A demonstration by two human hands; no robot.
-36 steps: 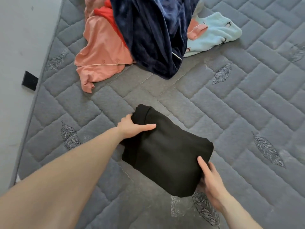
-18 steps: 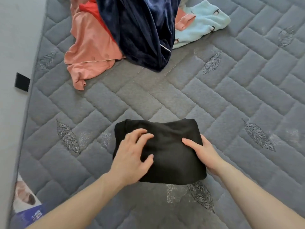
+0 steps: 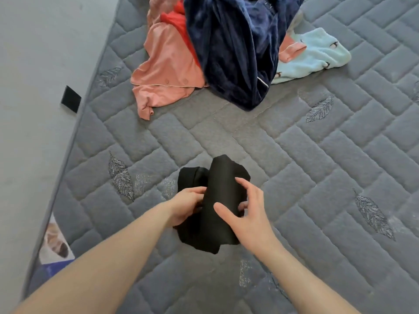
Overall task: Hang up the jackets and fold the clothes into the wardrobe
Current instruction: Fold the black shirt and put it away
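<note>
A person's two bare hands work a folded black garment on a grey quilted mattress, the bundle lying just below the centre of the head view. The left hand, reaching in from seven o'clock, has its fingers curled into the garment's left fold and grips the cloth; the right hand, coming from five o'clock, rests on the raised upper fold with its thumb laid across the fabric and its fingers bent over the far edge — a loose clasp round the cloth rather than a flat press. The upper fold stands up along the middle of the bundle, pointing toward twelve o'clock, while the lower layers lie flat on the mattress. At twelve o'clock, well apart from the hands, a heap of unfolded clothes waits: a navy plush garment draped over a salmon-pink garment at eleven o'clock, with a pale blue fleece piece at one o'clock touching the navy one. The mattress's left edge runs beside a pale wall — a small black patch shows on it at nine o'clock.
</note>
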